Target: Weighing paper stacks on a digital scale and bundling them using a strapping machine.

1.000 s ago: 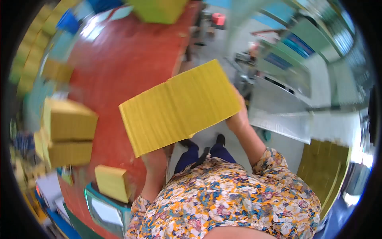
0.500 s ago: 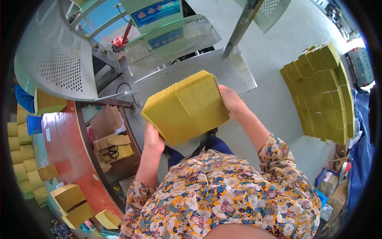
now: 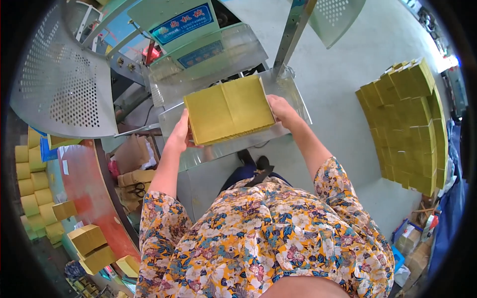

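Between my two hands is a thick stack of yellow paper (image 3: 229, 110), its broad top face toward me and its layered edge showing along the near side. My left hand (image 3: 178, 133) grips its left end, the fingers partly hidden beneath it. At the right end, my right hand (image 3: 283, 110) is closed round the side. Under the stack lies the shiny metal table (image 3: 198, 157) of a machine; I cannot tell whether the stack rests on it. Just beyond stands a clear plastic guard (image 3: 238, 52) in front of a pale green machine body (image 3: 174, 42) with a blue sign.
Perforated metal guards (image 3: 69, 84) curve at the upper left. A metal post (image 3: 293, 37) rises beyond my right hand. A tall pile of yellow paper bundles (image 3: 405, 129) stands at the right. At the left, a red-topped table (image 3: 92, 184) stands beside cardboard boxes (image 3: 89, 243).
Both hands have carried the yellow stack forward over the metal table and slightly left. The stack has turned flatter, with its top face now level.
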Tool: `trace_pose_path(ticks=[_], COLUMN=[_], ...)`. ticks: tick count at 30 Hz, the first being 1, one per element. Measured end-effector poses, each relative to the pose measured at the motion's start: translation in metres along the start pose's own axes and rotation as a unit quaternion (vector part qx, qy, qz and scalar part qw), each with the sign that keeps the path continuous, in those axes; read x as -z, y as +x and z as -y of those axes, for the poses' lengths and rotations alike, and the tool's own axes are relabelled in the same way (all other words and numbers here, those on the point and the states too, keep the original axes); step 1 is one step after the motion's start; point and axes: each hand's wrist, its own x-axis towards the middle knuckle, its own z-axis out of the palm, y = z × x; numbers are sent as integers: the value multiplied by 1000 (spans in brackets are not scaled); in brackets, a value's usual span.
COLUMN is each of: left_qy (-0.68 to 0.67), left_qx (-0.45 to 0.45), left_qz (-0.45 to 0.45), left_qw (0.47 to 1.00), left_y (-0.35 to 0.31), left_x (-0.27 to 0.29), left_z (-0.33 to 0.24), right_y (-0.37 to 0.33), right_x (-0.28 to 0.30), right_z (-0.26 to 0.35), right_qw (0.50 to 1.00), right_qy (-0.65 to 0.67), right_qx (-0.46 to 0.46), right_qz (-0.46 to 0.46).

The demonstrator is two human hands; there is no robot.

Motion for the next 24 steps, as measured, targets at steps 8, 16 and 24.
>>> trace_pose_path(ticks=[8,16,24], left_qy=[81,-12,-85], left_qx=[-52,-121,-109], left_qz=[-42,-31,-31], left_qw=[995,992,990], left_y=[12,26,22], left_x=[4,-1,-15], left_z=[4,18,20], right_y=[0,-4,-7], right_x=[-13,-17,-14], right_z=[-4,-11,7], right_qw=[941,950,969], right_qy=[271,247,227], right_qx=[198,181,87], right_qz=[-49,-51,-50])
